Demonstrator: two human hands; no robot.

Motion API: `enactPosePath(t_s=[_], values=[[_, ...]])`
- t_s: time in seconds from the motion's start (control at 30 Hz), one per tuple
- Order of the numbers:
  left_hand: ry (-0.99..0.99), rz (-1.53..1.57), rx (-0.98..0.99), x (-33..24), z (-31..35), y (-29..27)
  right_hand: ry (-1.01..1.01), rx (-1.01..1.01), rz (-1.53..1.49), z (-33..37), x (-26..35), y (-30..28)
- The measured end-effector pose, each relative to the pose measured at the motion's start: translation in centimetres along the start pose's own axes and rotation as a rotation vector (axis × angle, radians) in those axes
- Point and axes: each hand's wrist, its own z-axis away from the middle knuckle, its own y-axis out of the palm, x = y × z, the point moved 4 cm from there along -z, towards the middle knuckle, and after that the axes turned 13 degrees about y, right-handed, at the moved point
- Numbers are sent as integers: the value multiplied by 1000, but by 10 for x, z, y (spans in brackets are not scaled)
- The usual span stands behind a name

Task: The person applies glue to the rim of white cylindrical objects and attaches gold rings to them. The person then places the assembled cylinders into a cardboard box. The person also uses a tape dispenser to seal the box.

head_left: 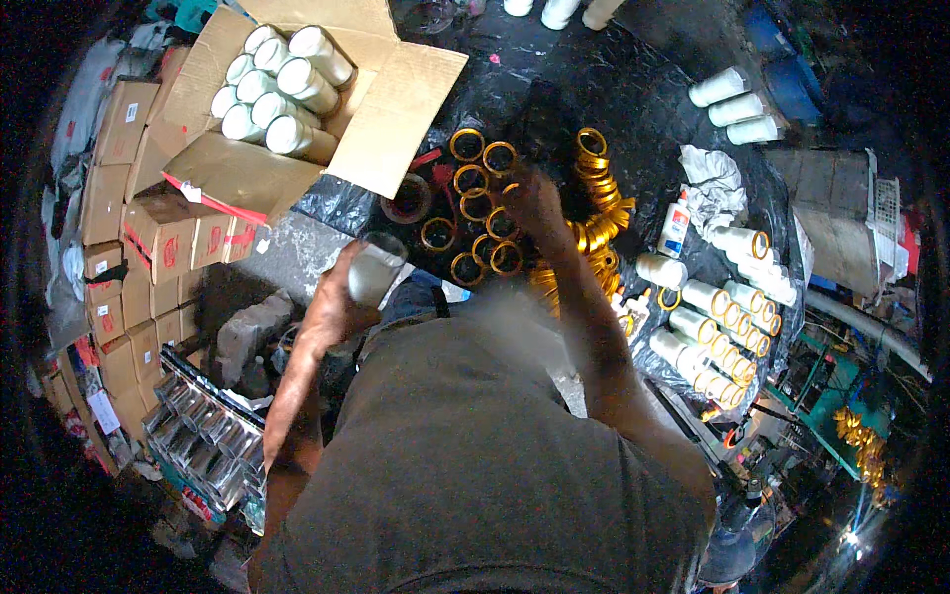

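Observation:
My left hand (334,309) is wrapped round a clear cylinder with white inside (372,277), tilted, its open-looking rim up. Over a cluster of gold rings (476,206) on black plastic sheeting is my right hand (529,206), fingers in shadow and curled down at one gold ring (510,189). Beside my right forearm runs a curved row of stacked gold rings (597,233). A brown roll of tape (407,198) lies left of the loose rings.
An open cardboard box (416,94) at the far left holds several white cylinders. More cylinders with gold rims (727,346) lie on the right, near a white glue bottle (674,226) and crumpled cloth (711,183). Stacked cartons (158,247) stand at the left.

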Motion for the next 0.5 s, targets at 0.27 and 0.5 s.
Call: enactPosePath(t_s=[0.27, 0.5], values=[[70, -90, -95, -19, 57, -16, -145, -41, 545, -89, -19, 16], [37, 42, -191, -46, 75, -18, -116, -10, 368, -56, 17, -15]])
